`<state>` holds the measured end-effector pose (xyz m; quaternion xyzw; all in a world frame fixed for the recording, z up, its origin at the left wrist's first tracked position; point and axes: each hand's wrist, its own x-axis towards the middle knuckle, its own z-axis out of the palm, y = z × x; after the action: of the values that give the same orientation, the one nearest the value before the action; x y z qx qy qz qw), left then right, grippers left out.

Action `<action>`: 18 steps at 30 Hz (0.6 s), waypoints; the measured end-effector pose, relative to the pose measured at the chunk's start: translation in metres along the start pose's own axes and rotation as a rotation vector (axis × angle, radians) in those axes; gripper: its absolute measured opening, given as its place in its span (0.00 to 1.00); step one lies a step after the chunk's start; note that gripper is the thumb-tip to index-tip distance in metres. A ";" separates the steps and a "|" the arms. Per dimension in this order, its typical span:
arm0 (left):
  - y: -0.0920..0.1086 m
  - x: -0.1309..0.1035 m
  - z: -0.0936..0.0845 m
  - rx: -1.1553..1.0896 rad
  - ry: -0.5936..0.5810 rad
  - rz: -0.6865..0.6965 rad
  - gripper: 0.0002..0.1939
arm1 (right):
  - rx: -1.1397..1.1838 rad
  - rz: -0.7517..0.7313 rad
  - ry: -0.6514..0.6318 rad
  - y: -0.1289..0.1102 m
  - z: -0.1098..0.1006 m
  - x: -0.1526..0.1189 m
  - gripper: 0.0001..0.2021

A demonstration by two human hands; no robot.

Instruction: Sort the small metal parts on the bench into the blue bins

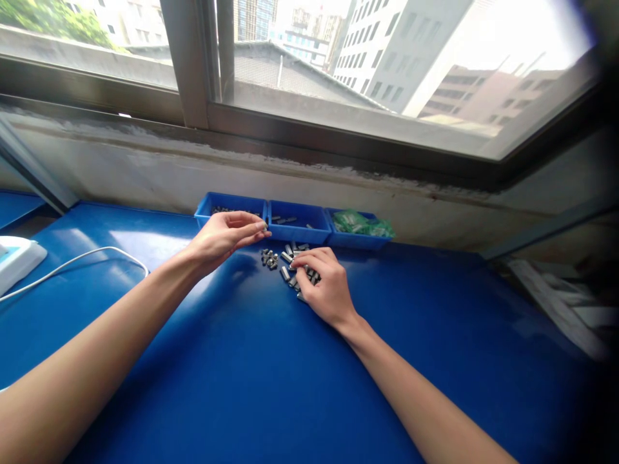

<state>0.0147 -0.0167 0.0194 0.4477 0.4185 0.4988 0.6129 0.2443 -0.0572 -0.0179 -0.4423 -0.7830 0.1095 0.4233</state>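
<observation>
My left hand [229, 235] is raised in front of the blue bins, thumb and forefinger pinched on a small metal piece [265, 227]. Below its fingertips lies a little heap of small metal parts [269, 259] on the blue table [232, 380]. My right hand [324, 280] rests over a pile of metal cylinders [285, 274], its fingers curled down among them. Whether those fingers hold a cylinder is hidden.
Three blue bins stand by the wall: the left bin [206, 205] and middle bin [309, 233] hold metal parts, the right bin [367, 242] green plastic bags [360, 222]. A white cable [104, 249] runs from a white device [22, 261] at left.
</observation>
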 end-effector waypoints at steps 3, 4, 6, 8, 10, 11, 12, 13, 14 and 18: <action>0.001 0.004 -0.005 0.034 0.166 0.169 0.23 | 0.001 -0.008 0.008 0.001 0.000 -0.001 0.10; 0.002 0.005 -0.008 0.075 0.201 0.213 0.24 | 0.001 -0.012 0.010 0.001 0.000 -0.001 0.10; 0.002 0.007 -0.012 0.214 0.254 0.283 0.25 | 0.000 -0.015 0.009 0.001 0.000 -0.001 0.10; 0.002 0.007 -0.015 0.364 0.289 0.328 0.25 | -0.001 -0.014 0.007 0.001 0.001 -0.001 0.10; 0.002 0.005 -0.015 0.477 0.271 0.355 0.22 | -0.001 -0.012 0.005 0.001 0.001 -0.001 0.10; 0.003 0.004 -0.014 0.525 0.239 0.367 0.20 | 0.000 -0.012 0.005 0.001 0.001 -0.001 0.10; 0.003 0.003 -0.012 0.579 0.191 0.382 0.18 | 0.002 -0.013 0.006 0.001 0.001 -0.001 0.10; 0.003 0.001 -0.010 0.641 0.126 0.400 0.17 | 0.003 -0.014 0.007 0.001 0.001 -0.001 0.10; 0.004 0.000 -0.008 0.711 0.050 0.423 0.15 | 0.003 -0.014 0.008 0.001 0.002 0.000 0.10; 0.001 -0.004 -0.002 0.998 -0.269 0.541 0.09 | -0.006 -0.015 0.007 0.001 0.001 0.000 0.10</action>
<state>0.0122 -0.0199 0.0203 0.8326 0.3923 0.3189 0.2263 0.2437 -0.0567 -0.0192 -0.4380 -0.7852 0.1022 0.4256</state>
